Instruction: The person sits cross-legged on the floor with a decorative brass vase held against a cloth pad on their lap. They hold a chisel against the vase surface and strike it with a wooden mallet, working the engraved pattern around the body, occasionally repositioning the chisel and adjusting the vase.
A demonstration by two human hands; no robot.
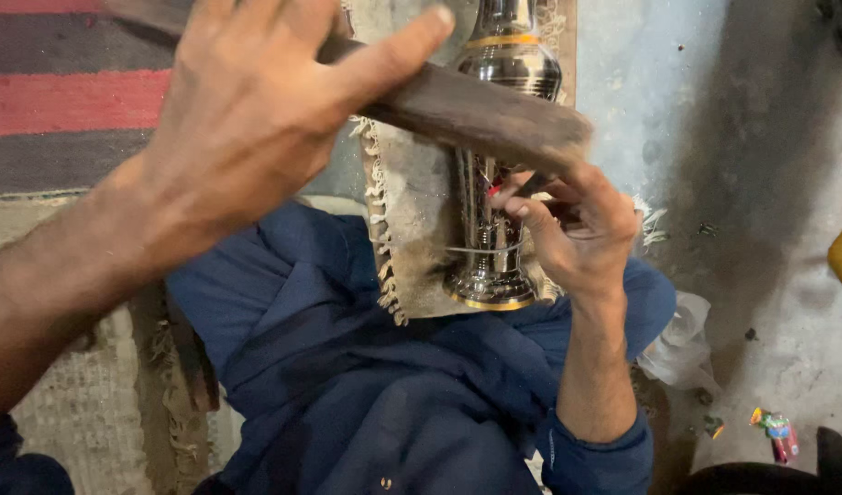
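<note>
far left, behind your left hand (247, 101), there's a striped rug (63, 101) w/ red and dark bands, and nearer you, under your forearm, a pale woven mat (82, 412). your left hand is raised close to the camera, fingers wrapped round the handle end of a long dark wooden bat (467, 110), thumb stretched along its top. so that hand is clamped on the bat. the bat runs from that grip down to the right, crossing over the shiny metal vase (494, 192), and its blunt end sits just above your right hand (577, 229).

below both hands your lap is covered in dark blue cloth (366, 367). a frayed tan cloth pad (412, 229) lies on your lap btwn the hands, fringe hanging on its left edge. the vase lies on that pad, long axis running away from you, foot rim w/ a gold band nearest you, another gold band up near the neck.

your right hand is at the vase's right side, fingers pinched on a thin dark tool (531, 186) w/ its tip against the vase body, roughly mid-height. hand is closed on the tool; can't tell if the palm also touches the vase.

right of that hand: bare grey concrete floor (742, 165), a crumpled clear plastic scrap (677, 344) just beside your right forearm, and a small colourful wrapper (776, 431) further out, well apart from the hands.
</note>
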